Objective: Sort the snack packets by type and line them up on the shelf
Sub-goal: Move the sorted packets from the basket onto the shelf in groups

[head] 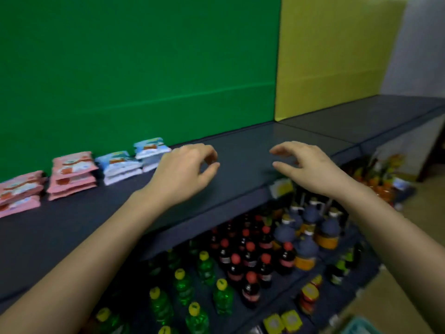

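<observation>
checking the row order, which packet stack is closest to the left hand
The right-hand blue stack, partly hidden behind the left hand; the other blue stack and both pink stacks sit farther left.

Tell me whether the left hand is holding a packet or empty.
Empty. The left hand hovers over the bare shelf with fingers curled and nothing between them; the blue packets lie just behind it.

Both hands hovered empty over the dark shelf [240,150], fingers loosely curled. Just left of the left hand [185,172] lay two blue packet stacks [134,160], then two pink packet stacks [48,182] farther left. Below the right hand [305,165] stood soda bottles [250,259].
</observation>
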